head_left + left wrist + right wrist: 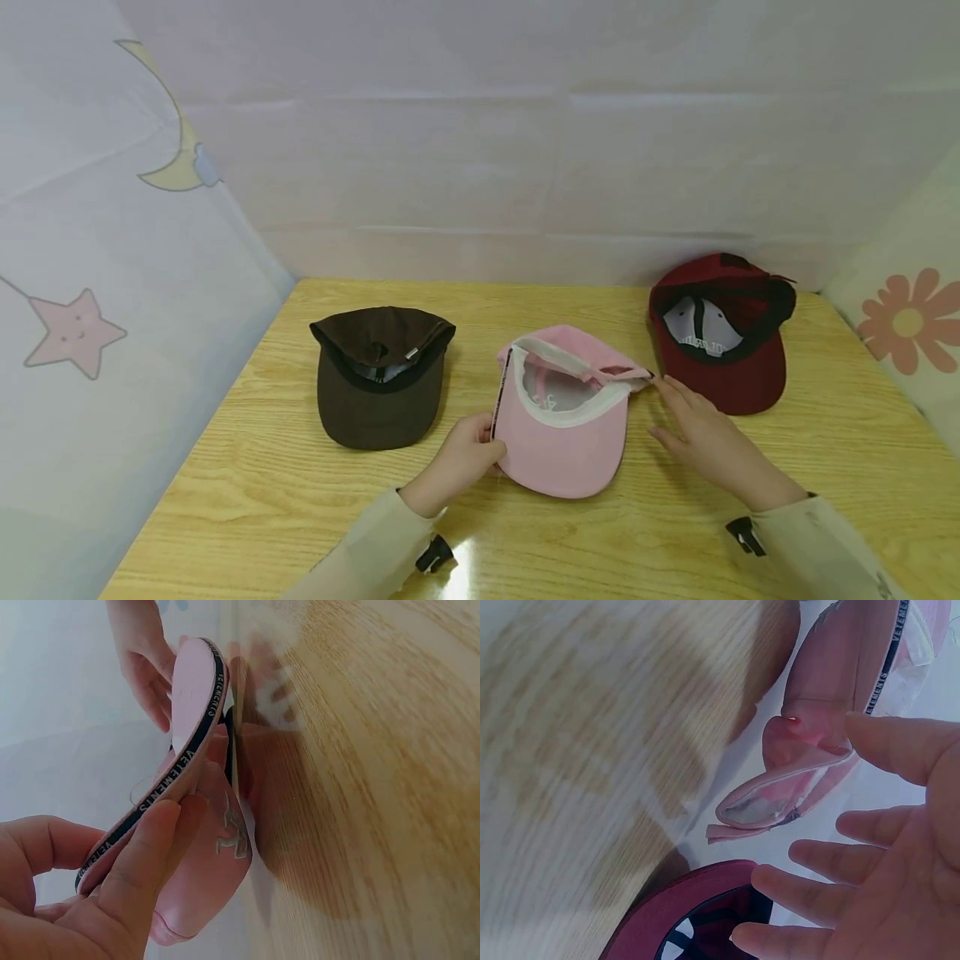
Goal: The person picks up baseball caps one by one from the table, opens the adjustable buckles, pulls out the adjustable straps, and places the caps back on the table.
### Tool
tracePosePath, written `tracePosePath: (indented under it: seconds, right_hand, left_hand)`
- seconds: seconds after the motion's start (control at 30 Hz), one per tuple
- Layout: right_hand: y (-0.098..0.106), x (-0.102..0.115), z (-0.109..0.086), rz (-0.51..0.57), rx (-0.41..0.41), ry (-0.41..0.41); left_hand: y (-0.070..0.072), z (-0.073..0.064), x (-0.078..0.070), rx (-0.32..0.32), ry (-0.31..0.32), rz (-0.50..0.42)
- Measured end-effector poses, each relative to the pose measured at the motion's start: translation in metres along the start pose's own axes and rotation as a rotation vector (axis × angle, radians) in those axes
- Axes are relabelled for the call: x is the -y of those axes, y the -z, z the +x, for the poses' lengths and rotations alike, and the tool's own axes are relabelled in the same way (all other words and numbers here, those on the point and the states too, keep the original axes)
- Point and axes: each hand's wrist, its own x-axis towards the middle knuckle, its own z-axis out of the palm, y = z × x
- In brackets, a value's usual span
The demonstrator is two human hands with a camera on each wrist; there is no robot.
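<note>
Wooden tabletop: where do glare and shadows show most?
Head view: bright glare on the wooden tabletop beside the left sleeve; left wrist view: dark shadow beside the pink baseball cap; right wrist view: soft shadows near the maroon baseball cap.

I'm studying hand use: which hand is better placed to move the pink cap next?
Left hand, likely: it pinches the pink cap by the brim, while the right hand, fingers extended, grips nothing.
</note>
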Motion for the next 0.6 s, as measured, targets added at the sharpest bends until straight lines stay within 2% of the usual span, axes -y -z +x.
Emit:
tracePosePath:
  seconds: [0.47,0.6]
  right_hand:
    - [0.0005,0.0018,0.0057,0.010,0.014,-0.013]
    - [-0.0004,0.0005,0.0058,0.015,0.015,-0.009]
  left_hand:
    - [0.0022,-0.0014,-0.0015,0.025,-0.002,0.000]
    - [0.0035,-0.0019,-0.0014,0.033,0.005,0.025]
